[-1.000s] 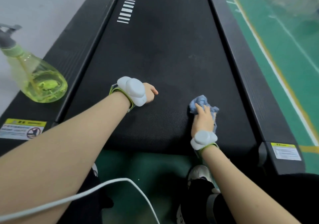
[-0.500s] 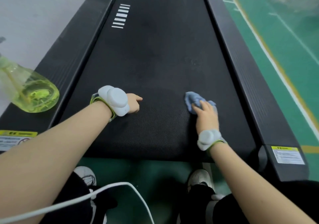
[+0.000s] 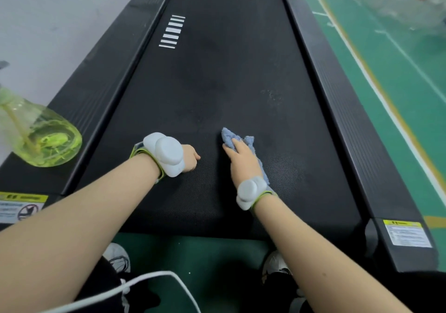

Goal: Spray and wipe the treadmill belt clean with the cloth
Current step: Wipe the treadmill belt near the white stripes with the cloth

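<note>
The right hand (image 3: 243, 162) lay flat on the blue cloth (image 3: 232, 137), its grip open, with straight fingers pressing the cloth to the near end of the treadmill belt (image 3: 217, 83). Beside it the left hand (image 3: 190, 159) rested curled and empty. The cloth looked soft and light and would likely bunch, so it is best pressed at its middle. On the left rail a spray bottle (image 3: 45, 141) held shallow yellow-green liquid.

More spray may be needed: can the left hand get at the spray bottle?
Probably yes: the left hand holds nothing, and only bare side rail separates it from the spray bottle.
</note>
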Available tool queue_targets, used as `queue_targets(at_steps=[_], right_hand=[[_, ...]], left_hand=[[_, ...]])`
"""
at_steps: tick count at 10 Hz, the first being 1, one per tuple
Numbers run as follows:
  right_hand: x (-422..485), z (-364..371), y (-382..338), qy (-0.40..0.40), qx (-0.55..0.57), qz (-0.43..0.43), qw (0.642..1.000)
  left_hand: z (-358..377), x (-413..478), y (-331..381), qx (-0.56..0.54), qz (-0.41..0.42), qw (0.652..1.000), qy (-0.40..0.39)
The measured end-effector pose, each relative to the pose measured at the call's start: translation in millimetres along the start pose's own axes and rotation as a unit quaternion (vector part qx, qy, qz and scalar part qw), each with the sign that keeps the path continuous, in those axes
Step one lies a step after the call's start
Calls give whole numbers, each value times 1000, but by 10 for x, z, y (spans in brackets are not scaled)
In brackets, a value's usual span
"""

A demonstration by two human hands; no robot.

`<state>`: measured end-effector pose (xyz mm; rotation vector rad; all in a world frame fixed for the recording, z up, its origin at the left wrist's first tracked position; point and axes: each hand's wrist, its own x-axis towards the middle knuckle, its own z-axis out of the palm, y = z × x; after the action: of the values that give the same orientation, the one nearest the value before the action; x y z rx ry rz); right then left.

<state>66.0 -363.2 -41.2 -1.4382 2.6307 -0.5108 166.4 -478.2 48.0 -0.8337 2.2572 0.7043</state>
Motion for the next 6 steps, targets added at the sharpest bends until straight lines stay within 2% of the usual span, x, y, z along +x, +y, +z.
queue_targets(at_steps=[1, 2, 3, 4, 5, 6], right_hand=[[-35, -221, 444, -48, -53, 46, 996], [-129, -473, 918, -65, -128, 209, 967], [-116, -664, 1087, -51, -109, 341, 932], [104, -399, 917, 29, 92, 206, 974], [149, -169, 454, -6, -179, 183, 967], [188, 37, -93, -74, -123, -6, 990]], left_hand=[[-17, 12, -19, -10, 3, 1000, -2], [-19, 13, -40, -23, -1, 1000, -9], [9, 23, -42, -32, -9, 999, -13], [8, 25, -51, -48, -9, 999, -16], [-11, 15, -37, -72, -4, 997, 2], [-15, 0, -25, -78, 0, 997, -2]])
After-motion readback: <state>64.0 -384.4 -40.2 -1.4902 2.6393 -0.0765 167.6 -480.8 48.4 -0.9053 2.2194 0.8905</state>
